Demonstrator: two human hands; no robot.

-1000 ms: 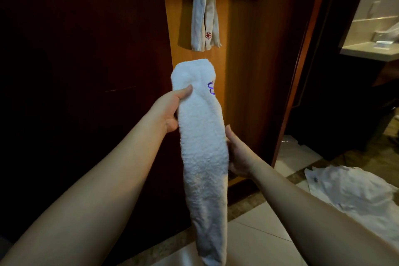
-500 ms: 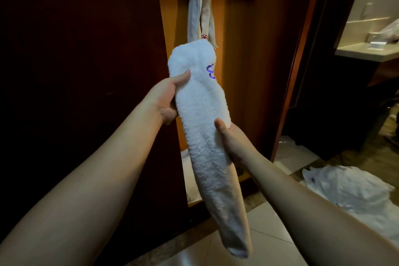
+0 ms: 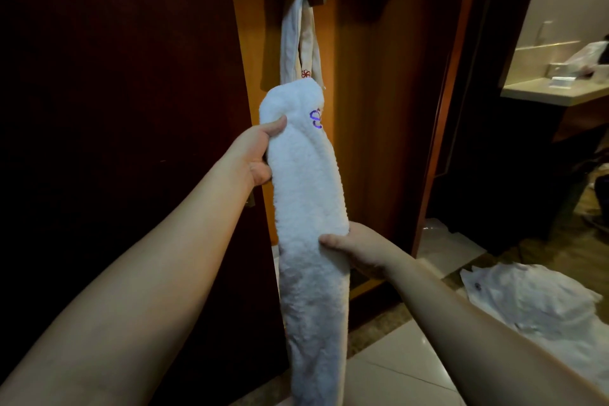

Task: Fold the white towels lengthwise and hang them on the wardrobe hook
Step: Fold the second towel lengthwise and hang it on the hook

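A long white towel (image 3: pixel 306 194), folded lengthwise with a purple mark near its top, hangs in front of me. My left hand (image 3: pixel 255 155) grips its upper left edge, thumb across the front. My right hand (image 3: pixel 359 249) grips it at mid-length from the right. Its top end reaches just below another white towel (image 3: pixel 291 43) with a red mark, which hangs from the wardrobe hook (image 3: pixel 315 1) on the orange wooden panel. The lower end dangles toward the floor.
A dark wardrobe door (image 3: pixel 115 109) fills the left. More white cloth (image 3: pixel 534 300) lies crumpled on the tiled floor at the right. A counter (image 3: pixel 553 92) with small items stands at the far right, beyond a dark doorway.
The towel's lower end has swung from the right back under my hands, so it hangs straighter. My right hand's thumb now lies across its front. The hook towel sits lower in view.
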